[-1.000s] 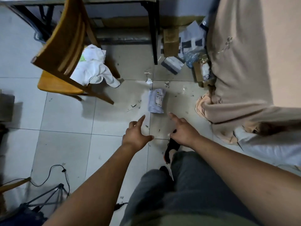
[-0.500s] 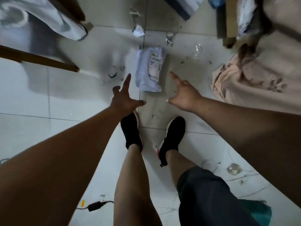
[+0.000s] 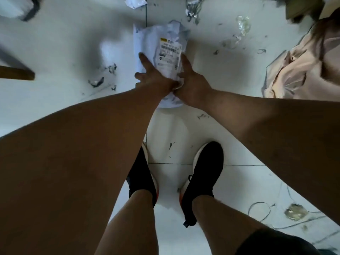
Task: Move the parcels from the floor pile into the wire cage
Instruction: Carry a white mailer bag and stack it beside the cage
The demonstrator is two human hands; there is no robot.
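While stooped over floor [image 3: 230, 85], pressing left hand [image 3: 156, 82] and right hand [image 3: 193, 88] flat on parcel [image 3: 165, 41], with fingers [image 3: 145, 62] straight, released.

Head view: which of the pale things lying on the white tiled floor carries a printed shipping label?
The pale crumpled plastic parcel bag under the left hand and the right hand; the small torn scraps scattered around it bear no label.
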